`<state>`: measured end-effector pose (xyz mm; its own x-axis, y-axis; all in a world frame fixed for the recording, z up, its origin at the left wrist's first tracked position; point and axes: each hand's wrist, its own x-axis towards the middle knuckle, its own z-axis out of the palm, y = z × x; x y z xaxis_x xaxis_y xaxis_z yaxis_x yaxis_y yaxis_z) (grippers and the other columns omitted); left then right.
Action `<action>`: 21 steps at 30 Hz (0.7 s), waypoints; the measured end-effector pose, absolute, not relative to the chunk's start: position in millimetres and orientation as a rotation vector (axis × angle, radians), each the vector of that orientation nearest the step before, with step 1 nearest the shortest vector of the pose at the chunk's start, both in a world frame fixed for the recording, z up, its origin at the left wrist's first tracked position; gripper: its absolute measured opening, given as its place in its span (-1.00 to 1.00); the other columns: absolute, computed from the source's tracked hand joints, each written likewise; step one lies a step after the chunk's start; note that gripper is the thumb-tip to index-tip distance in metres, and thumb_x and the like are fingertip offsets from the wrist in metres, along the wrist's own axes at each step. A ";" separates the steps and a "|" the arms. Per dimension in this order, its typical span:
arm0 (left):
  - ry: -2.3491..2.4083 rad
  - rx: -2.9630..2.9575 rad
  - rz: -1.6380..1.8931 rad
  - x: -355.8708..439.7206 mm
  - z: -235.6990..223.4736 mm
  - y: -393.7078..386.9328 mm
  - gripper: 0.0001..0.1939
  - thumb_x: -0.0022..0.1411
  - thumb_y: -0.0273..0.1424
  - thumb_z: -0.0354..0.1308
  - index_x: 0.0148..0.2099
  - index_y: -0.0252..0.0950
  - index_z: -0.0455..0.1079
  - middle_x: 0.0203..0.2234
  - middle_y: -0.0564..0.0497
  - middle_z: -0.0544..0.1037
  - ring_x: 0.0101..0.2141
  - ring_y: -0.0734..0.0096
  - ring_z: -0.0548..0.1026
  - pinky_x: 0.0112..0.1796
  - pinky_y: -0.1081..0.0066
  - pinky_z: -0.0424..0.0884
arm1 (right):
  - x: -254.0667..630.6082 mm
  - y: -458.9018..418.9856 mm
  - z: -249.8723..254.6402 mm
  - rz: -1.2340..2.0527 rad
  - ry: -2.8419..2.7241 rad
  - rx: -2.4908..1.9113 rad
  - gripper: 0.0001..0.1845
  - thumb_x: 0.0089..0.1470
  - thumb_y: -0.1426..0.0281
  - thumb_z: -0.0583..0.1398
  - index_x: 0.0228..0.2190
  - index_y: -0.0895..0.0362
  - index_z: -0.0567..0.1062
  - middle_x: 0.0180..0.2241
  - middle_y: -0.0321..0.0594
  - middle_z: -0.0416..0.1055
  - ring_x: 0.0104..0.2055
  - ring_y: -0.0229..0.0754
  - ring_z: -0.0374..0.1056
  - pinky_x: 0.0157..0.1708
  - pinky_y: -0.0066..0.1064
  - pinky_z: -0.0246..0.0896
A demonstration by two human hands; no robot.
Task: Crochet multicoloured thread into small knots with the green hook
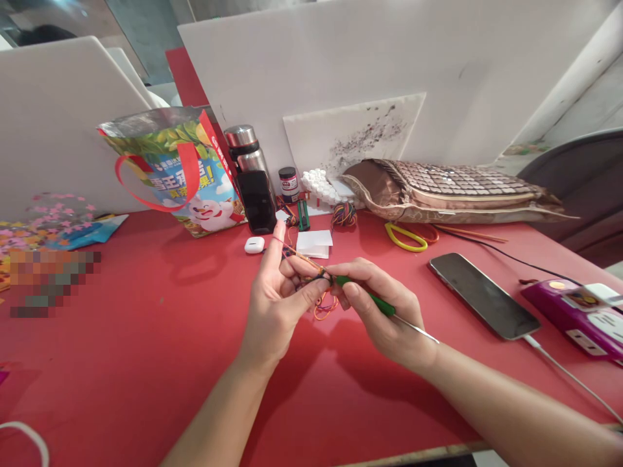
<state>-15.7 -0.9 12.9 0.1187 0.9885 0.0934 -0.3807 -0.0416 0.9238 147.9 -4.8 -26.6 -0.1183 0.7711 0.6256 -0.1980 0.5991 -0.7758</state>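
Over the middle of the red table, my right hand (pixel 389 311) grips a crochet hook (pixel 384 305) by its green handle, its bare metal end pointing back toward my wrist. My left hand (pixel 277 298) pinches a small piece of multicoloured yarn work (pixel 318 283) between thumb and fingers, with its index finger raised. A strand of yarn (pixel 296 253) runs from that raised finger down to the work. Loose orange and purple loops dangle beneath. The hook's working tip meets the yarn, and my fingers partly hide it. A ball of multicoloured yarn (pixel 344 215) lies behind my hands.
Behind stand a shopping bag (pixel 195 175), a steel flask (pixel 248 152), an upright phone (pixel 257 202) and a small jar (pixel 289 185). Folded white paper (pixel 314 244) and an earbud case (pixel 254 244) lie nearer. Rightward are a charging phone (pixel 481 295), a purple power strip (pixel 574 318) and a brown cushion (pixel 448 188).
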 end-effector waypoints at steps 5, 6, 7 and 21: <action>0.776 0.898 1.308 -13.6 12.7 1.3 0.19 0.10 -0.52 0.50 0.60 -0.28 -0.11 -0.47 0.18 0.58 -0.55 0.57 0.45 -0.51 0.57 0.40 | 144.7 -2.3 -26.6 1.232 -1.148 -0.544 -0.80 0.40 0.31 0.26 -0.04 0.02 0.67 -0.39 -0.28 0.51 -0.41 -0.28 0.40 -0.38 -0.40 0.47; 0.793 0.880 1.303 -13.5 12.3 1.8 0.16 0.09 -0.52 0.50 0.59 -0.29 -0.05 -0.47 0.17 0.59 -0.55 0.59 0.44 -0.51 0.58 0.39 | 144.7 -0.4 -25.4 1.330 -1.079 -0.533 -0.80 0.37 0.26 0.28 -0.07 0.04 0.68 -0.42 -0.28 0.50 -0.45 -0.29 0.36 -0.41 -0.39 0.45; 0.812 0.867 1.300 -13.5 11.8 2.1 0.13 0.09 -0.52 0.51 0.58 -0.30 0.01 -0.46 0.15 0.60 -0.55 0.60 0.43 -0.51 0.59 0.38 | 144.9 1.7 -23.8 1.429 -1.012 -0.515 -0.79 0.34 0.23 0.31 -0.11 0.06 0.68 -0.44 -0.28 0.48 -0.48 -0.30 0.30 -0.44 -0.39 0.42; 0.903 0.922 1.312 -11.5 9.5 1.0 -0.03 0.10 -0.48 0.49 0.50 -0.25 0.21 -0.46 0.18 0.55 -0.50 0.57 0.43 -0.45 0.53 0.38 | 146.6 14.6 -16.1 1.832 -0.679 -0.530 -0.66 0.07 0.10 0.47 -0.27 0.09 0.64 -0.58 -0.46 0.12 -0.58 -0.36 -0.16 -0.64 -0.53 -0.04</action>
